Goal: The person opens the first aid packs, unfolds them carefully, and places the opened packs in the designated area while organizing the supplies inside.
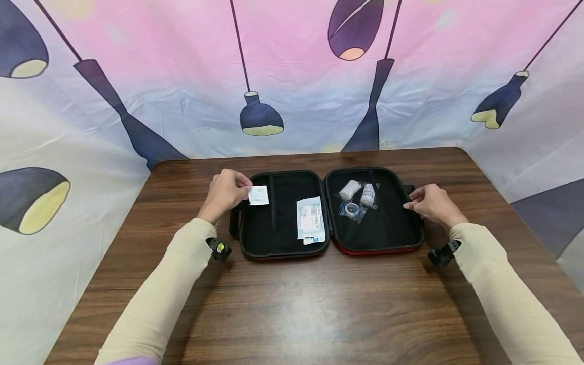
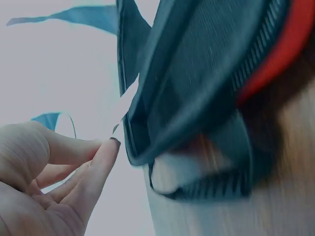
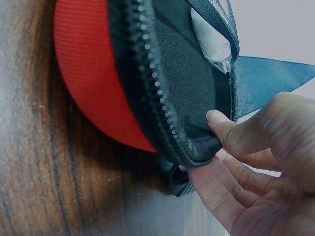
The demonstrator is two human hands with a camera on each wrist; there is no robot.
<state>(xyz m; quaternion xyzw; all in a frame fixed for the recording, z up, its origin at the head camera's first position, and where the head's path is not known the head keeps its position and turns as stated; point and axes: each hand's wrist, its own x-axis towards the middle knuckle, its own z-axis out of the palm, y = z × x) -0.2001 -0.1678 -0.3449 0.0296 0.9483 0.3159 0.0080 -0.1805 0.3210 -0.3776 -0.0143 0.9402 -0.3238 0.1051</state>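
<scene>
A zip case (image 1: pixel 292 253), black inside and red outside, lies unfolded on the table. My left hand (image 1: pixel 226 192) pinches a small white printed packet (image 1: pixel 258 195) by its edge, over the left half's upper left corner. In the left wrist view the packet (image 2: pixel 129 101) shows as a thin white sliver between fingertips and case wall. My right hand (image 1: pixel 433 204) grips the outer rim of the right half, thumb inside and fingers underneath. The left half holds a flat white printed packet (image 1: pixel 311 219). In the right half lie a white roll (image 1: pixel 350 190), a white bottle-like item (image 1: pixel 367 195) and a bagged tape roll (image 1: pixel 352 210).
The brown wooden table (image 1: pixel 310 309) extends in front of the case and to both sides. Behind it hangs a cloth (image 1: pixel 205 116) printed with lamps. A strap handle (image 2: pixel 211 187) sticks out from the case's left side.
</scene>
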